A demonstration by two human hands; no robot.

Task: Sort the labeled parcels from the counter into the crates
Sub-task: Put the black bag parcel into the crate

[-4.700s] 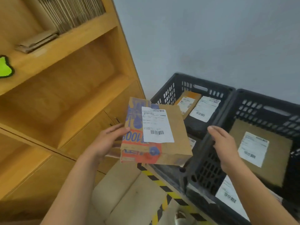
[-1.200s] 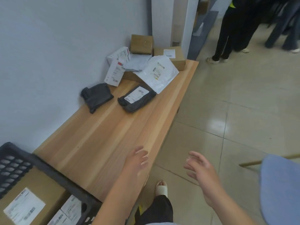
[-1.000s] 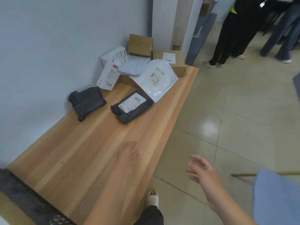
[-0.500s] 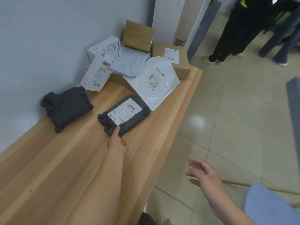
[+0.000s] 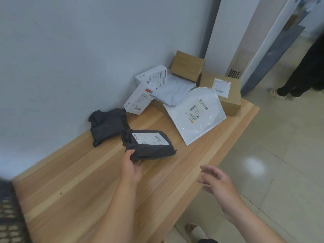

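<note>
The left hand (image 5: 131, 166) pinches the near corner of the dark grey parcel (image 5: 149, 146), thumb on top, with the fingers tucked beneath it and out of sight. The parcel is over the middle of the tabletop (image 5: 75, 186), label (image 5: 151, 138) facing up, just beside a 2nd dark parcel (image 5: 107, 126) that lies against the wall. Its near end looks raised, but I cannot tell whether the far end is clear of the wood. The right hand (image 5: 219, 185) hovers by the tabletop's front edge and holds nothing, its fingers (image 5: 209, 170) spread and relaxed.

The weak point, as I judge it, is the grip: 1 corner of a soft, floppy bag. If the contents sag to the far end, the corner may slide out of the pinch on the way to the crate (image 5: 7, 216), which shows only as a blurred dark edge at lower left. A slip near the front edge would send the parcel to the floor (image 5: 263, 155). A low, dragging lift could also catch the 2nd dark parcel and pull it along. Bringing the right hand under the sagging end would likely prevent both.
</note>
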